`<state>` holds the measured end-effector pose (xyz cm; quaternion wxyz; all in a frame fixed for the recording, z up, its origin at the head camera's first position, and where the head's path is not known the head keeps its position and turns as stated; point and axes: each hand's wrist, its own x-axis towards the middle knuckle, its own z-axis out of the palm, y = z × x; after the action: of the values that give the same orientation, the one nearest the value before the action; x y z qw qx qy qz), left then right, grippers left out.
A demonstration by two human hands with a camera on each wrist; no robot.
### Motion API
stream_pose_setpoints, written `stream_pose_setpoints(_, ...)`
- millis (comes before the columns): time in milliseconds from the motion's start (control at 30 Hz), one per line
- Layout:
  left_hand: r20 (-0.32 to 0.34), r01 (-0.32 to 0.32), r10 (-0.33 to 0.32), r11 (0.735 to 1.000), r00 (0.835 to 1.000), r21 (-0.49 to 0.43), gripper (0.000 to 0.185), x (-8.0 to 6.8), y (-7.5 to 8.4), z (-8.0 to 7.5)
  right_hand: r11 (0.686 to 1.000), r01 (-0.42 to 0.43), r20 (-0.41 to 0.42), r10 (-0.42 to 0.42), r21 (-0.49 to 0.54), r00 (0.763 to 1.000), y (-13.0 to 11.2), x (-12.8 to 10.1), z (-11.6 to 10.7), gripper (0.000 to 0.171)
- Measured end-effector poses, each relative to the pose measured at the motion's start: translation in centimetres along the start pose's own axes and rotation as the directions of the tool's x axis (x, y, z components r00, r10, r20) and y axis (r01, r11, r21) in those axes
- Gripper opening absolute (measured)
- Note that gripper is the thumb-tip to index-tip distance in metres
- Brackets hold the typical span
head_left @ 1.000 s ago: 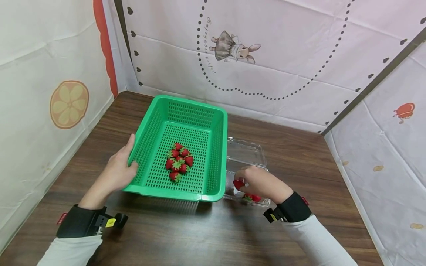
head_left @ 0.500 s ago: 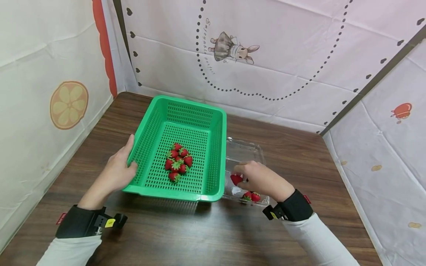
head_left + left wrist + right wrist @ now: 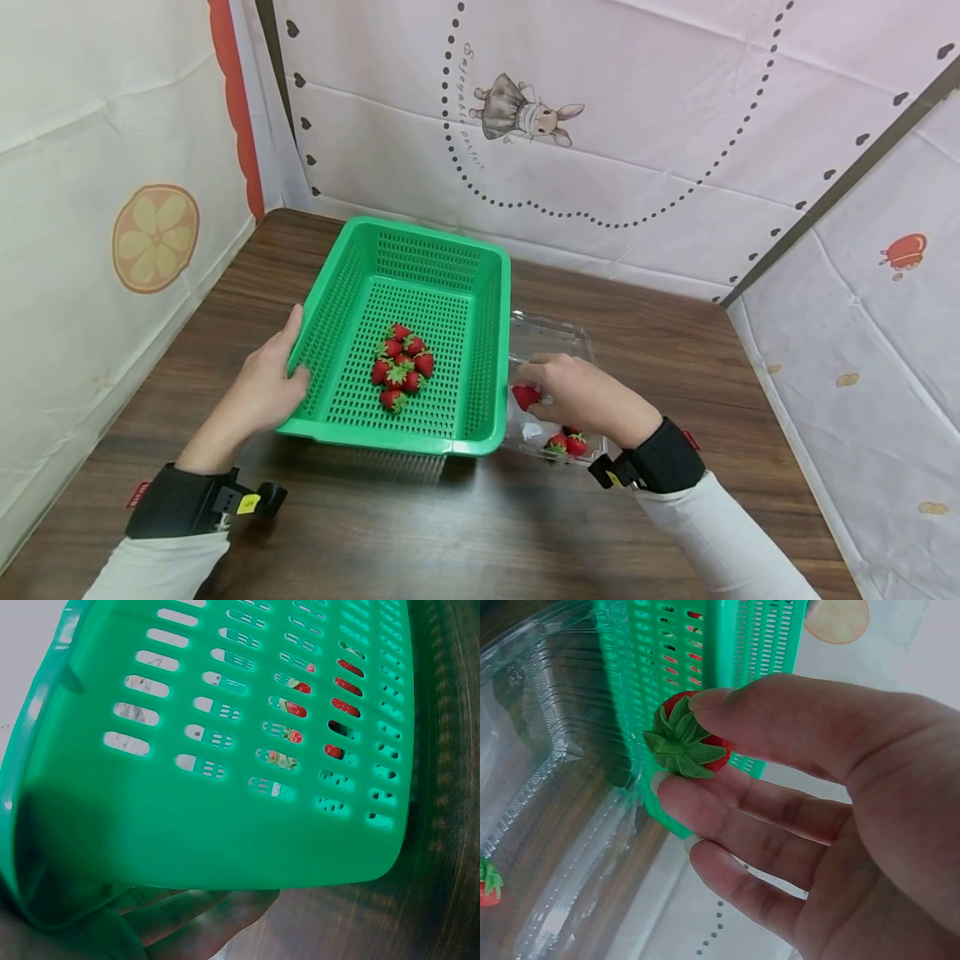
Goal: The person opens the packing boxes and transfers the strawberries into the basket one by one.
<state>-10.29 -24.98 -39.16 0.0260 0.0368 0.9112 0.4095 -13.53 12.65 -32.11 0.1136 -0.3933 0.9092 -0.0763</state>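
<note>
My left hand (image 3: 270, 385) grips the left side of a green plastic basket (image 3: 390, 438), thumb on the inside; in the left wrist view its fingers (image 3: 206, 922) reach below the perforated wall. Several strawberries (image 3: 396, 375) lie bunched on the basket floor. To the right, my right hand (image 3: 585, 400) pinches one strawberry (image 3: 525, 397) between thumb and fingers, over a clear plastic clamshell box (image 3: 551, 335). Up close in the right wrist view, that strawberry (image 3: 681, 746) shows its green leaf cap. A few strawberries (image 3: 576, 444) remain at the box's near right corner.
A dark wooden table (image 3: 360, 533) carries both containers. White printed cloth (image 3: 375, 100) encloses it at the back and on both sides. The box's left edge tucks close against the basket's right wall.
My right hand has lifted the strawberry up and slightly left, away from the others in the box. The left hand and the basket have stayed in place.
</note>
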Motion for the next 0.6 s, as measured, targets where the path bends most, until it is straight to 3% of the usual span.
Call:
stream_pose_setpoints(333,-0.004,0.000,0.000,1.000,1.000,0.006,0.081,0.0,0.0,0.1,0.997,0.074,-0.019,-0.075,-0.029,0.997,-0.4,0.9,-0.6,0.021)
stream_pose_setpoints(600,-0.003,-0.002,0.002,1.000,1.000,0.002,0.081,0.0,0.0,0.0,0.997,0.082,-0.012,-0.082,0.003,0.997,-0.8,1.6,-0.9,0.026)
